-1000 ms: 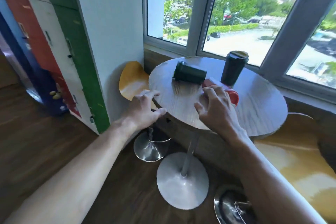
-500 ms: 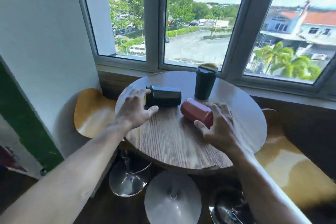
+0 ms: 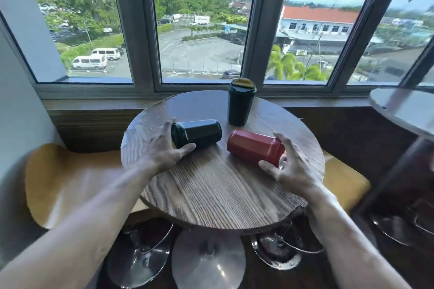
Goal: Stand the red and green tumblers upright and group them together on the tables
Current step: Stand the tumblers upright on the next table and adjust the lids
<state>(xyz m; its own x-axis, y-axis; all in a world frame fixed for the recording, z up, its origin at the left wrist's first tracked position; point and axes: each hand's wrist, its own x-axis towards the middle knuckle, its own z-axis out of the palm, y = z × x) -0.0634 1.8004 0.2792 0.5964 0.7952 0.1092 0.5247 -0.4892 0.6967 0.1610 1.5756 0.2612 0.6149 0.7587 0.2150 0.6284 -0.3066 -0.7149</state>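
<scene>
A dark green tumbler (image 3: 199,134) lies on its side on the round wooden table (image 3: 211,190), its lid end to the left. My left hand (image 3: 164,150) cups that lid end, thumb under and fingers over. A red tumbler (image 3: 253,146) lies on its side to the right, lid end toward my right hand (image 3: 288,166), whose fingers wrap around that end. A second dark green tumbler (image 3: 240,103) with a yellow lid stands upright at the back of the table.
Yellow stools (image 3: 70,180) flank the table, with another yellow seat (image 3: 342,178) on the right. A second round table (image 3: 404,110) stands at the far right. A window wall (image 3: 202,30) runs close behind. Chrome bases (image 3: 209,263) sit below.
The view has swung up and closer to the table. My left hand has closed around the lying green tumbler's lid end, and my right hand has wrapped around the red tumbler's end.
</scene>
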